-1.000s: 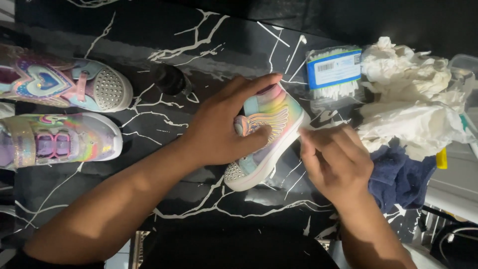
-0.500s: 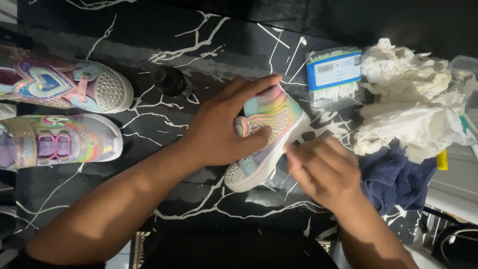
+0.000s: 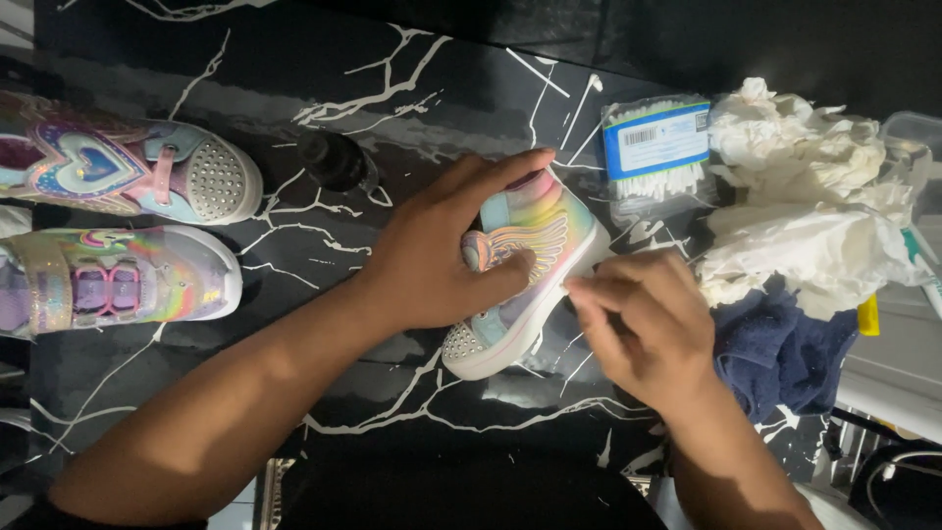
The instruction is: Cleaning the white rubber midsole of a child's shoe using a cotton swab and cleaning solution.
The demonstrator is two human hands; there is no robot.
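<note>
Small rainbow shoe (image 3: 535, 257) lies on its side near the middle of the black marble-pattern table (image 3: 392, 88), studded toe pointing toward the near edge, white sole facing right. A wing shape shows on its upper side.

Left hand (image 3: 442, 260) is clamped over the shoe — thumb pressed on the wing, fingers wrapped over the top and heel end, pinning it to the table. Right hand (image 3: 643, 329) sits just beside the sole, fingertips pinched together and touching the sole's white edge; whether something small is held in that pinch I cannot tell, the fingers hide it.

Just right of the right hand: a dark blue cloth (image 3: 785, 353), bunched up. Above it a heap of crumpled white tissues (image 3: 814, 206), touching the cloth. Left of the heap, a clear pack of cotton swabs (image 3: 655, 147) with a blue and white label, lying flat near the shoe's heel end. Loose swabs lie on the table beside the pack.

Far left — two more shoes side by side, toes pointing right: heart-pattern shoe (image 3: 128, 169) farther away, glittery strap shoe (image 3: 118, 280) nearer. A small dark bottle (image 3: 334, 159) lies between these shoes and the left hand, well apart from the held shoe.
</note>
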